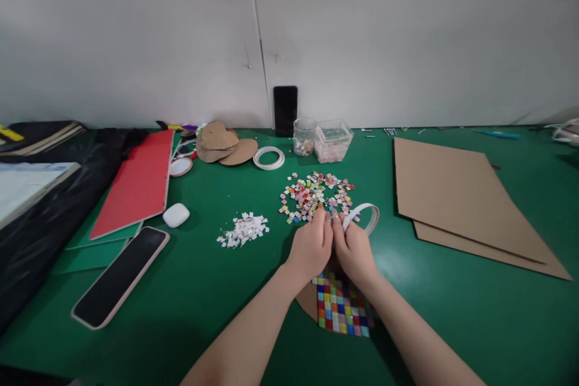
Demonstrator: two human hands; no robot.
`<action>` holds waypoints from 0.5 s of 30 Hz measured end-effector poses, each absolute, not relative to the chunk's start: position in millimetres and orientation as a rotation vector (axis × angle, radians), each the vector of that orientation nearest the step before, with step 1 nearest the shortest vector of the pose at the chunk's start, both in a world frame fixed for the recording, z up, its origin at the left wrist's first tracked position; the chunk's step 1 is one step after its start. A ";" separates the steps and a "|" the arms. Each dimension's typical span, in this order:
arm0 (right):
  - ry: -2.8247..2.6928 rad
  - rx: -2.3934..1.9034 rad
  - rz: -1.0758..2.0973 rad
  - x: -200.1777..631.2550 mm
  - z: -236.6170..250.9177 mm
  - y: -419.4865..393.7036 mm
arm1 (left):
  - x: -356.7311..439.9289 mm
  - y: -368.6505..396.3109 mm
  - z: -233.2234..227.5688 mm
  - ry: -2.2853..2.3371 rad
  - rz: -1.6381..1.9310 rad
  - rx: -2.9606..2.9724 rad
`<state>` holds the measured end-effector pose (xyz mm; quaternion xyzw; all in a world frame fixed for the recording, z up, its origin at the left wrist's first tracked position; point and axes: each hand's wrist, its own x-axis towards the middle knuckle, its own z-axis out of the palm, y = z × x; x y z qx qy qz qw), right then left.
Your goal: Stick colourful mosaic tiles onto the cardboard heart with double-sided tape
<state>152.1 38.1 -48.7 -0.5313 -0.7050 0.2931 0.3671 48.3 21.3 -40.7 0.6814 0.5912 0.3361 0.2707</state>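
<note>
My left hand [311,247] and my right hand [355,250] meet fingertip to fingertip at the near edge of a loose pile of small coloured mosaic tiles [314,193]. Whether either hand pinches a tile is hidden. A roll of white tape [365,216] lies just right of my right hand, touching it. Under my wrists lies a brown cardboard piece [308,303] partly covered by a grid of coloured tiles [341,309].
On the green table [217,289]: a heap of white paper bits [244,230], a phone [120,276], a white earbud case [176,215], red and green sheets [136,184], cardboard hearts [224,143], another tape roll [268,158], two clear containers [332,140], large cardboard sheets [461,199].
</note>
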 end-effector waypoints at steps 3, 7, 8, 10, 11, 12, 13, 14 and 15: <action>-1.847 -1.363 0.702 154.4 -50.7 39.7 | 46.4 21.8 -43.0 1.626 0.872 1.898; -1.847 -1.335 0.725 154.6 -51.7 39.0 | 47.2 25.1 -39.9 1.703 0.817 1.977; -1.829 -1.319 0.753 154.1 -51.7 38.4 | 47.7 25.0 -36.1 1.719 0.804 1.984; -1.781 -1.278 0.806 152.7 -52.1 37.0 | 46.0 20.3 -24.7 1.750 0.810 2.003; -1.760 -1.256 0.822 152.1 -52.7 36.4 | 42.3 14.9 -17.7 1.773 0.827 2.009; -1.742 -1.238 0.829 151.6 -53.5 35.9 | 35.9 7.1 -10.8 1.818 0.886 2.033; -1.724 -1.229 0.834 151.3 -54.6 35.6 | 26.0 -2.9 -4.6 1.877 0.965 2.023; -1.706 -1.228 0.837 151.0 -55.8 35.5 | 12.5 -14.7 0.4 1.958 1.045 1.988; -1.688 -1.232 0.842 150.9 -57.1 35.7 | -4.3 -27.8 3.6 2.090 1.154 1.912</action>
